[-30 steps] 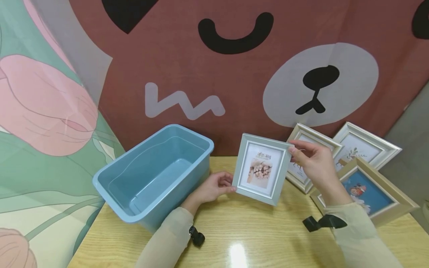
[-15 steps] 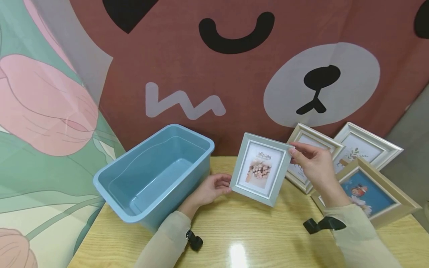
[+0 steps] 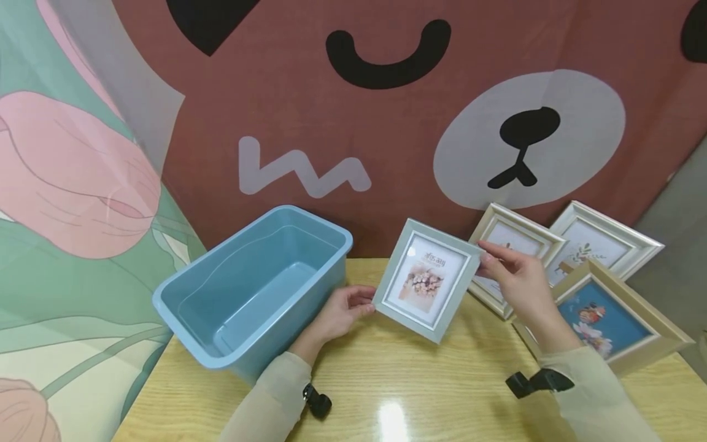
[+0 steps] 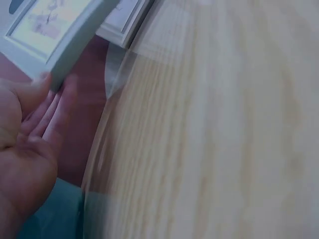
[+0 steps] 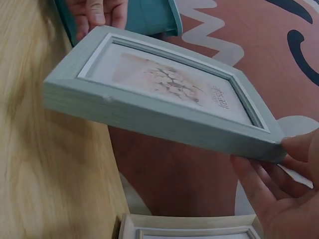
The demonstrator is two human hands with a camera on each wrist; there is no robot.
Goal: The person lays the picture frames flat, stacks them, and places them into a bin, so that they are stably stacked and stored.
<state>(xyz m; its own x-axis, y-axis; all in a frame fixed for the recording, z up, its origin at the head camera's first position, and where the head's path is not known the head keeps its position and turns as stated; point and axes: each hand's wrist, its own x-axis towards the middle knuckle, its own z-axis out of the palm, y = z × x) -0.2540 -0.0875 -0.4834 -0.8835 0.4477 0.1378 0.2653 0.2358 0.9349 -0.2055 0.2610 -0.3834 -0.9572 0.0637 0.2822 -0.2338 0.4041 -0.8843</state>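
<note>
Matt frame (image 3: pixel 427 280), glossy wooden table (image 3: pixel 431 383)

I see the person's left arm (image 3: pixel 270 399) and right arm (image 3: pixel 602 393) both stretched forward. The left hand (image 3: pixel 339 314) pinches, thumb nearer the body, fingers beyond it; the right hand (image 3: pixel 523 288) pinches likewise. The hands stand apart, fingertips pointing inward.

The table (image 3: pixel 442 387) is pale wood with a streaky grain, and a bright patch of glare lies near its front. A blue tub (image 3: pixel 276 331) stands towards the left, set at a slant. At the right end are three picture frames — a cream one (image 3: pixel 510 236), a white one (image 3: pixel 585 245) and a tan one (image 3: pixel 613 310) — overlapping (the white one's base is hidden).
</note>
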